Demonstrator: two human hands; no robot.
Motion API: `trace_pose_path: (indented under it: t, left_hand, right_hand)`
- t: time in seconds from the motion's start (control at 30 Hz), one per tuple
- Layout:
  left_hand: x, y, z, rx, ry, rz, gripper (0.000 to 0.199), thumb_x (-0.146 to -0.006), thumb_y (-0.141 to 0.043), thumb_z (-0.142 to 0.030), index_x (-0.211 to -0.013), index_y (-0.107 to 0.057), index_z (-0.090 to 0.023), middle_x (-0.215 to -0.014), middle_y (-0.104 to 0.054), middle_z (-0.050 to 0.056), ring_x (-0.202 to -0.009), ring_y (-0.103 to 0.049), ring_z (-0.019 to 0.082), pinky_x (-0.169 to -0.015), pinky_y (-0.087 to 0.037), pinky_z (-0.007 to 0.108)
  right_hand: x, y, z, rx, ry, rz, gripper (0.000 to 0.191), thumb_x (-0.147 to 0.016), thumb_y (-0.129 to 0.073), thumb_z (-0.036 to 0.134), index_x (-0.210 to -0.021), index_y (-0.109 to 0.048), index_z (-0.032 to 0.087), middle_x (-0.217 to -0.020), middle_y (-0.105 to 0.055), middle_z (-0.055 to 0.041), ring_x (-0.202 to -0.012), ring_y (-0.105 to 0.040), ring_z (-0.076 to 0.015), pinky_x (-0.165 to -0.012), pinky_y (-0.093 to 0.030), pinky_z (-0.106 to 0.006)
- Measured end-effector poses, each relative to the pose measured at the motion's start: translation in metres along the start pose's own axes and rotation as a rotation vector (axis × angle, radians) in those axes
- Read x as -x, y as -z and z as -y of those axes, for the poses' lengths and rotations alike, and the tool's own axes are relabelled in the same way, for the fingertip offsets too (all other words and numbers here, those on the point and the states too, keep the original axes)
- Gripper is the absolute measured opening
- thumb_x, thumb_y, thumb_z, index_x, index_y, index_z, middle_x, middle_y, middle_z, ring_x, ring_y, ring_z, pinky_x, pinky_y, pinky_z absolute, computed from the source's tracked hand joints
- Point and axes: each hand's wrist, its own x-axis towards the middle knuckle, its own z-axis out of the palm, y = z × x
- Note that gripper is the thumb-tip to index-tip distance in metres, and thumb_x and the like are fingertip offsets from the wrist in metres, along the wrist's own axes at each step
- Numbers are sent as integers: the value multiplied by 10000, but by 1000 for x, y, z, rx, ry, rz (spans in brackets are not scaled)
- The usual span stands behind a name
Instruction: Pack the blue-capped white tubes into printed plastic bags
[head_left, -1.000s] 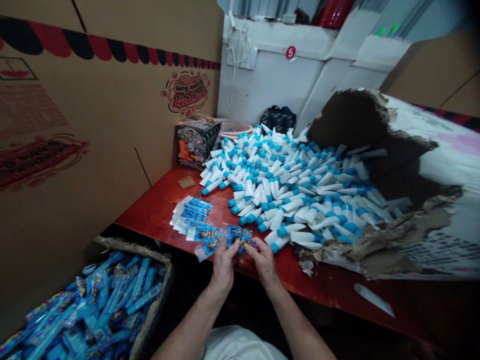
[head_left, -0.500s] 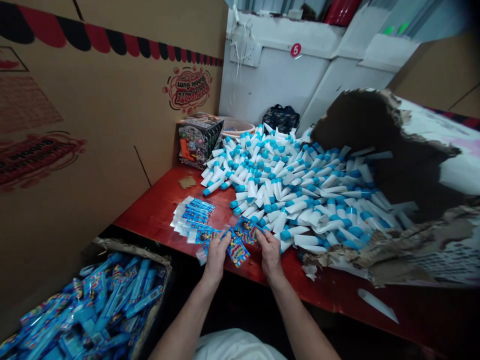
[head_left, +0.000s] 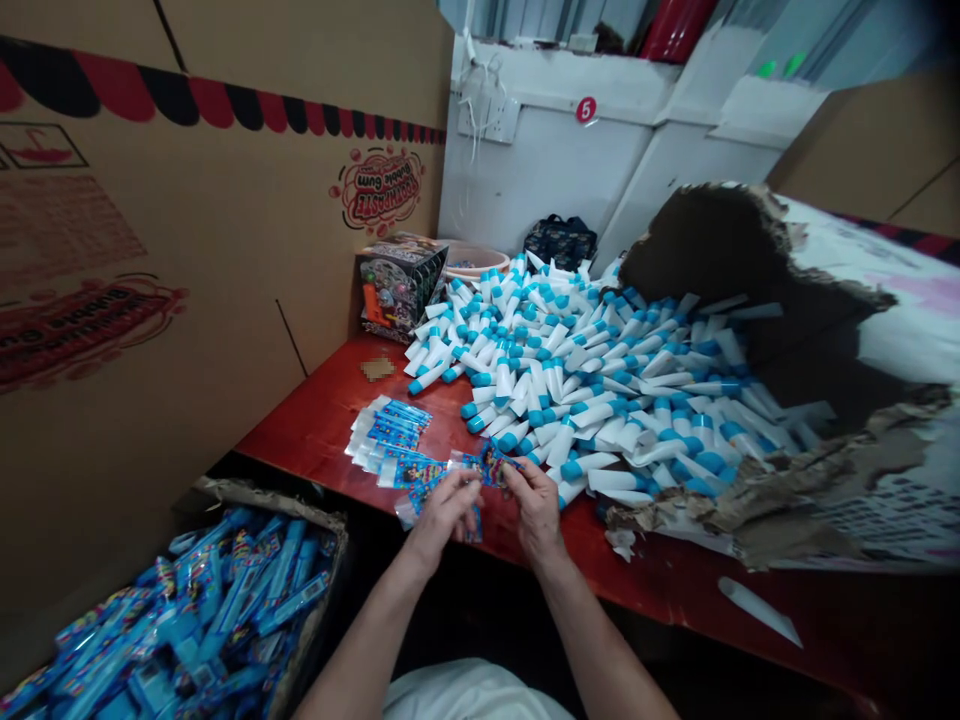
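My right hand (head_left: 537,508) pinches a blue printed packet (head_left: 493,464) at the front of the red table (head_left: 300,420). Close to its left, my left hand (head_left: 447,512) is closed over more blue packets, whose edge shows below its fingers; its exact hold is partly hidden. A fanned row of clear bags with blue printing (head_left: 390,432) lies on the table, left of my hands. Beyond my hands spreads a large heap of white tubes with blue caps (head_left: 555,370), reaching into a torn carton (head_left: 847,300) on the right.
At lower left stands an open box of blue wrapped packs (head_left: 225,600). A big printed carton (head_left: 187,230) walls the left side. A toy box (head_left: 401,285), pink basin (head_left: 480,262) and dark bag (head_left: 561,240) are behind. One white tube (head_left: 760,610) lies front right.
My left hand has risen slightly and now covers most of the packet that hung open between my hands. The packet in my right hand has turned and looks narrower. The view has shifted slightly.
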Motion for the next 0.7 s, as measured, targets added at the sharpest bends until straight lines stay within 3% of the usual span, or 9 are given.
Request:
trace_pose_path:
  t: [0.1,0.3,0.47,0.6,0.7]
  left_hand:
    - [-1,-17,12,380,89,77,347,-791,-592,-420,-1055,-503,-212,-745,-579,-14,-514,-552,107,-407,-333,193]
    - [-10,-26,17,640,45,-80,343,-752,-662,-301,-1036,-494,-208,-754,-624,-23,-535,-577,105,-433,-404,195]
    - [-8,-32,25,570,30,-85,246,-739,-682,-322,-874,-580,-144,-662,-615,-4,-496,-543,94,-425,-376,194]
    - [-11,-31,32,458,-37,-172,232,-737,-692,-331,-830,-608,-135,-667,-617,-4,-461,-495,64,-431,-354,191]
    - [-15,-30,35,398,-43,-234,262,-743,-681,-386,-764,-590,-141,-553,-550,-30,-391,-426,54,-385,-299,194]
  right_hand:
    - [8,-3,4,-28,-30,66,220,-764,-638,408,-771,-662,189,-657,-575,26,-569,-443,-99,-538,-362,-221]
    - [14,5,-3,-42,-95,21,246,-718,-673,415,-807,-661,186,-674,-597,28,-547,-453,-94,-522,-360,-214]
    - [10,11,-4,92,-30,55,253,-754,-628,425,-825,-637,183,-699,-607,18,-608,-502,-116,-581,-400,-226]
    - [10,11,-6,181,-10,130,248,-762,-621,427,-741,-600,181,-663,-570,28,-612,-488,-111,-589,-385,-220]
    - [12,9,-12,286,11,165,304,-807,-571,447,-653,-551,186,-590,-488,47,-568,-425,-98,-548,-338,-212]
